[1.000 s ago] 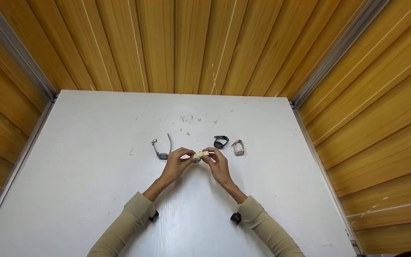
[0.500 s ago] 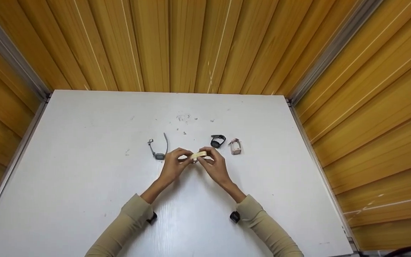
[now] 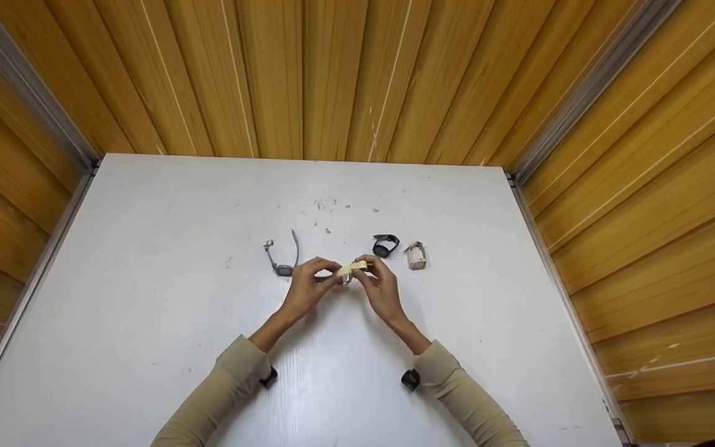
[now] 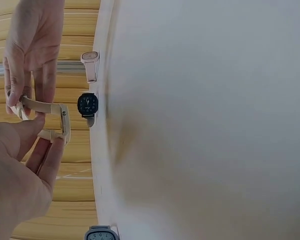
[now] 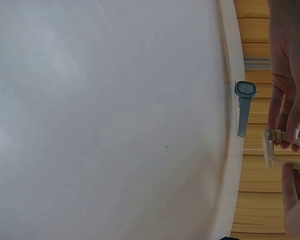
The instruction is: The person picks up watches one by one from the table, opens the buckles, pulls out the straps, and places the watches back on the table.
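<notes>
Both hands hold a cream wristwatch (image 3: 351,269) above the white table, in front of the body. Its strap forms a loop, and the case (image 4: 66,122) is seen edge-on in the left wrist view. My left hand (image 3: 305,289) pinches the watch on the left, near the case and a strap keeper (image 5: 276,135). The right hand (image 3: 383,293) pinches the strap on the right between thumb and fingers. Whether the buckle is fastened cannot be made out. Beyond the left fingertips lies a grey watch (image 3: 283,270) with its strap spread open.
A black watch (image 3: 383,248) and a pink watch (image 3: 417,261) lie on the white table (image 3: 177,267) beyond the right hand, straps looped. Dark specks mark the tabletop farther back. Wood-patterned walls (image 3: 332,81) stand behind the table and at both sides.
The cream watch has turned slightly between the fingers while both hands keep hold of it. The head view shifted a little and came back. The other watches lie where they were.
</notes>
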Demonstrator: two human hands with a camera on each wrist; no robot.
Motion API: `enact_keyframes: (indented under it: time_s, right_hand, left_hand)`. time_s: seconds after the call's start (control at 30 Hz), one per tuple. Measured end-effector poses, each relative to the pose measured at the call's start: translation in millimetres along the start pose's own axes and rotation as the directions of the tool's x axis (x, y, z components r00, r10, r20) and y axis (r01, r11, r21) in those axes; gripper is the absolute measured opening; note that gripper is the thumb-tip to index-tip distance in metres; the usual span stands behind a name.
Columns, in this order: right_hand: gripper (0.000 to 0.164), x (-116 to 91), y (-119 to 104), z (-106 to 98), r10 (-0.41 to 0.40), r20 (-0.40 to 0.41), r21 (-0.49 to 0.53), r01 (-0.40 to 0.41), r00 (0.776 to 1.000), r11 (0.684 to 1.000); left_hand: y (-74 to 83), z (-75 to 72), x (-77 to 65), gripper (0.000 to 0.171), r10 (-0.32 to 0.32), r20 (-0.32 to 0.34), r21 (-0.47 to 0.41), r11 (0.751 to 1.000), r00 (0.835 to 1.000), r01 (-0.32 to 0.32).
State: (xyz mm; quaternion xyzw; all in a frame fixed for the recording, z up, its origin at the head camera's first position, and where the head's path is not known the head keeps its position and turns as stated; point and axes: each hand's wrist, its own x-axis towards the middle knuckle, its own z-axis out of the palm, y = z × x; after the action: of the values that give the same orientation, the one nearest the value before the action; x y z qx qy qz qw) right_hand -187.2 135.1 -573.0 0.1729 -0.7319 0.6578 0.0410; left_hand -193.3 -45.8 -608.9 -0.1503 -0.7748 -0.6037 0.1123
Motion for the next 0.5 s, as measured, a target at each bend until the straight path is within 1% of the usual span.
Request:
enact_keyframes:
  time_s: [0.13, 0.27, 0.37, 0.5]
  right_hand:
    - [0.027, 0, -2, -3, 0.049, -0.009, 0.076, -0.048, 0.999, 0.996]
    - [0.029, 4, 0, -5, 0.081, -0.026, 0.135, -0.076, 0.996, 0.988]
    - [0.028, 5, 9, -7, 0.1, -0.041, 0.137, -0.094, 0.994, 0.986]
    - [0.034, 6, 21, -8, 0.124, -0.063, 0.145, -0.114, 0.99, 0.983]
  left_hand:
    - [-0.7, 0.5, -1.3, 0.016, 0.004, -0.006, -0.002, 1.0, 1.0, -0.004]
    - [0.0, -0.1, -3.4, 0.016, -0.023, -0.019, 0.005, 1.0, 1.0, 0.023]
    - [2.2, -0.2, -3.9, 0.016, -0.041, -0.011, 0.005, 0.999, 0.999, 0.042]
    - [5.2, -0.3, -3.1, 0.016, -0.062, 0.003, -0.008, 0.998, 0.998, 0.062]
